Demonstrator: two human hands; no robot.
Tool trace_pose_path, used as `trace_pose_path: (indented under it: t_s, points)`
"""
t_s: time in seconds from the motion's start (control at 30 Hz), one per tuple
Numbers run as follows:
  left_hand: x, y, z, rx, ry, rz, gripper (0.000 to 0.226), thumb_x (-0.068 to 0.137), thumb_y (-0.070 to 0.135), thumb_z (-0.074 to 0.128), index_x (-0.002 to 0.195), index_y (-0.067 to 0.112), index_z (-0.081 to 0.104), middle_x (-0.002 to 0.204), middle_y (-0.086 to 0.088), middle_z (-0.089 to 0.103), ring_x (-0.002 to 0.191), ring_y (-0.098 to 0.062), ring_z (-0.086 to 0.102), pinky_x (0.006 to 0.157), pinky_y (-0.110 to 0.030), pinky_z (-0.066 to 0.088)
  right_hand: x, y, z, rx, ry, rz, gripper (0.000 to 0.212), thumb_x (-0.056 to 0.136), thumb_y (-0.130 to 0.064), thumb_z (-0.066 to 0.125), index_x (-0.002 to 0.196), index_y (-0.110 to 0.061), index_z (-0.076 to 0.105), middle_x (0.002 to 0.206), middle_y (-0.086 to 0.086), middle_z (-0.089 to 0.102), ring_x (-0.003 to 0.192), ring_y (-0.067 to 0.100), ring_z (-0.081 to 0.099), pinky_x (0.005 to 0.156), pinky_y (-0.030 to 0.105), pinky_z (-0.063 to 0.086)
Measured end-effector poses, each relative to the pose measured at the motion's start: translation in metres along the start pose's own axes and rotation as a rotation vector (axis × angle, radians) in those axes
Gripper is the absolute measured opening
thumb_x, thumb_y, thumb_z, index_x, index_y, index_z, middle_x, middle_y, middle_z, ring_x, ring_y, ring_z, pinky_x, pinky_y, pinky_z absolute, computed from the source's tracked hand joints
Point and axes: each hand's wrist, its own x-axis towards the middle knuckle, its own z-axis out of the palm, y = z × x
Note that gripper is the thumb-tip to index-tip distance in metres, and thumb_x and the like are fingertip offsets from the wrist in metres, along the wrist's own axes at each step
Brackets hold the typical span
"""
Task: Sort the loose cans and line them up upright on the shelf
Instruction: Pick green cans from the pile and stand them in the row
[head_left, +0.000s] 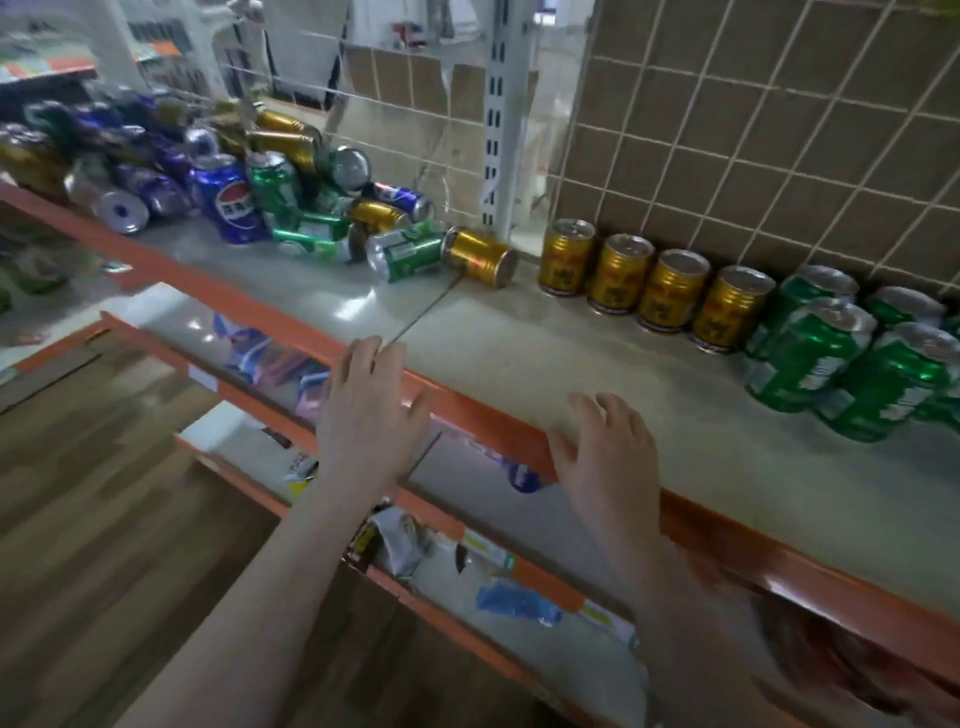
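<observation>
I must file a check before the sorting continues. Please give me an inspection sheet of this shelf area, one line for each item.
Surface: grey shelf with orange front edge, bare in the middle.
Job's things: four gold cans upright in a row at the back; green cans upright in a group to their right; loose pile of blue, green and gold cans at left, many lying on their sides.
Clutter: wrappers and packets on the lower shelves.
Grippers: left hand and right hand open at the shelf edge, holding nothing.
Cables: nothing seen.
Surroundings: wire grid over brown tiled wall; wooden floor.
</observation>
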Motion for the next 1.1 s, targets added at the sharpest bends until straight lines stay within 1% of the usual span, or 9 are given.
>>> trace_pose_path:
  t_s: [0.13, 0.2, 0.4, 0.47, 0.63, 0.73, 0.87, 1.0, 1.1]
  points:
    - [0.023, -0.071, -0.031, 0.021, 0.013, -0.025, 0.045, 0.085, 0.032, 0.063, 0.119, 0.003, 0.057, 0.125, -0.018, 0.054, 0.115, -0.039, 0.05, 0.092, -0.048, 0.042, 0.015, -0.068, 0.021, 0.01, 0.019, 0.012, 0.036, 0.072, -0.017, 0.076, 0.104, -0.004, 0.066, 0.098, 0.023, 0.063, 0.091, 0.042, 0.061, 0.075, 0.046, 0.051]
    - [0.034, -0.096, -0.038, 0.015, 0.004, -0.011, 0.047, 0.085, 0.029, 0.066, 0.121, 0.002, 0.055, 0.127, -0.019, 0.053, 0.117, -0.039, 0.049, 0.094, -0.049, 0.041, 0.023, -0.092, 0.027, -0.003, 0.01, 0.028, 0.037, 0.075, -0.019, 0.075, 0.107, -0.004, 0.065, 0.101, 0.024, 0.063, 0.093, 0.042, 0.06, 0.077, 0.047, 0.05]
    - [0.082, -0.145, -0.036, -0.021, -0.049, -0.006, 0.051, 0.089, 0.028, 0.057, 0.134, 0.008, 0.047, 0.141, -0.014, 0.042, 0.132, -0.032, 0.036, 0.106, -0.044, 0.032, 0.061, -0.139, 0.048, 0.01, -0.015, 0.063, 0.042, 0.089, -0.026, 0.059, 0.127, -0.01, 0.054, 0.123, 0.018, 0.055, 0.113, 0.035, 0.05, 0.094, 0.043, 0.041]
    - [0.102, -0.16, -0.03, -0.017, -0.06, 0.016, 0.051, 0.087, 0.028, 0.058, 0.133, 0.008, 0.047, 0.142, -0.014, 0.041, 0.132, -0.033, 0.035, 0.106, -0.045, 0.031, 0.077, -0.151, 0.058, 0.035, -0.026, 0.086, 0.045, 0.092, -0.028, 0.056, 0.132, -0.011, 0.05, 0.129, 0.016, 0.051, 0.119, 0.033, 0.045, 0.098, 0.042, 0.037]
    - [0.163, -0.184, -0.012, 0.039, -0.103, 0.081, 0.052, 0.086, 0.031, 0.06, 0.129, 0.007, 0.046, 0.139, -0.013, 0.04, 0.13, -0.031, 0.035, 0.1, -0.046, 0.039, 0.126, -0.177, 0.089, 0.102, -0.019, 0.12, 0.047, 0.094, -0.031, 0.051, 0.137, -0.014, 0.042, 0.135, 0.013, 0.045, 0.125, 0.029, 0.039, 0.1, 0.04, 0.036]
    - [0.196, -0.199, -0.005, 0.06, -0.127, 0.124, 0.058, 0.088, 0.033, 0.059, 0.138, 0.013, 0.038, 0.148, -0.009, 0.03, 0.138, -0.028, 0.025, 0.104, -0.043, 0.033, 0.156, -0.193, 0.104, 0.111, 0.014, 0.139, 0.052, 0.094, -0.031, 0.051, 0.141, -0.015, 0.036, 0.136, 0.012, 0.043, 0.124, 0.029, 0.04, 0.099, 0.039, 0.036]
    - [0.228, -0.215, 0.003, 0.053, -0.159, 0.216, 0.067, 0.087, 0.032, 0.061, 0.144, 0.012, 0.031, 0.153, -0.011, 0.024, 0.142, -0.029, 0.02, 0.113, -0.041, 0.023, 0.183, -0.214, 0.116, 0.126, 0.058, 0.14, 0.057, 0.094, -0.034, 0.051, 0.144, -0.017, 0.03, 0.136, 0.014, 0.04, 0.122, 0.031, 0.041, 0.095, 0.037, 0.038]
    - [0.256, -0.222, 0.01, 0.053, -0.196, 0.295, 0.071, 0.087, 0.03, 0.062, 0.146, 0.015, 0.026, 0.155, -0.009, 0.021, 0.143, -0.028, 0.017, 0.112, -0.041, 0.025, 0.204, -0.227, 0.132, 0.121, -0.037, 0.244, 0.063, 0.093, -0.041, 0.051, 0.147, -0.027, 0.021, 0.148, 0.018, 0.025, 0.132, 0.036, 0.033, 0.102, 0.042, 0.034]
    - [0.271, -0.224, 0.016, 0.025, -0.247, 0.377, 0.071, 0.087, 0.026, 0.061, 0.147, 0.018, 0.024, 0.155, -0.007, 0.02, 0.143, -0.027, 0.016, 0.112, -0.041, 0.023, 0.214, -0.235, 0.143, 0.15, -0.04, 0.327, 0.066, 0.092, -0.048, 0.051, 0.147, -0.028, 0.021, 0.15, 0.019, 0.022, 0.135, 0.037, 0.03, 0.107, 0.046, 0.034]
